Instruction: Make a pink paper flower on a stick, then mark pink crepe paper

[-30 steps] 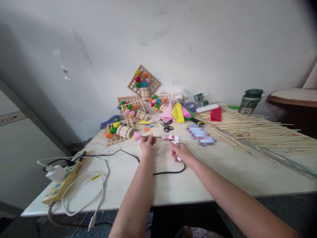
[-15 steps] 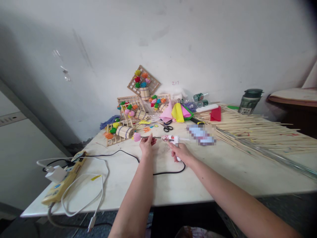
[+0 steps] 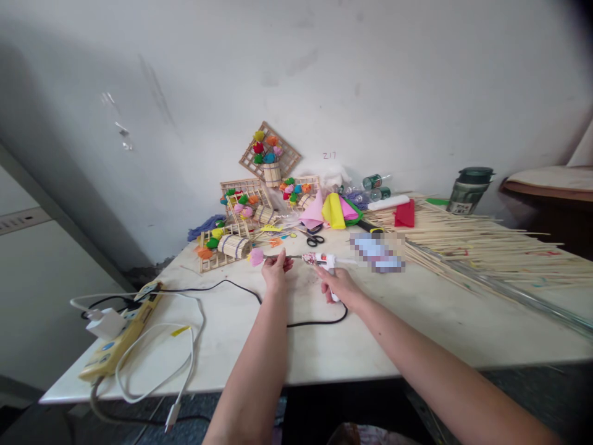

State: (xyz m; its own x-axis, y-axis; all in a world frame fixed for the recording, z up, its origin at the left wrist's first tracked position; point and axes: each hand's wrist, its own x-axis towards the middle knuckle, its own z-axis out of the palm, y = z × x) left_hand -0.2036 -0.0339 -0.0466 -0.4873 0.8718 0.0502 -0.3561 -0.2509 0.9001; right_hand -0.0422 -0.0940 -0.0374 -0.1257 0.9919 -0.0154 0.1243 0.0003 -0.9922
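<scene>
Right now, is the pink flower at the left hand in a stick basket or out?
Out: the pink flower is on a dark stem held in the left hand, beside the nearest basket, not inside it.

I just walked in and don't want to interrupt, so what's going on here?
Someone is working at a white table. Their left hand holds a pink flower by its dark stem, with the bloom pointing left. Their right hand grips a white glue gun, its nozzle turned toward the stem; whether glue is coming out is too small to tell. Beyond the hands lie black scissors, with thin sticks spread to the right.
</scene>
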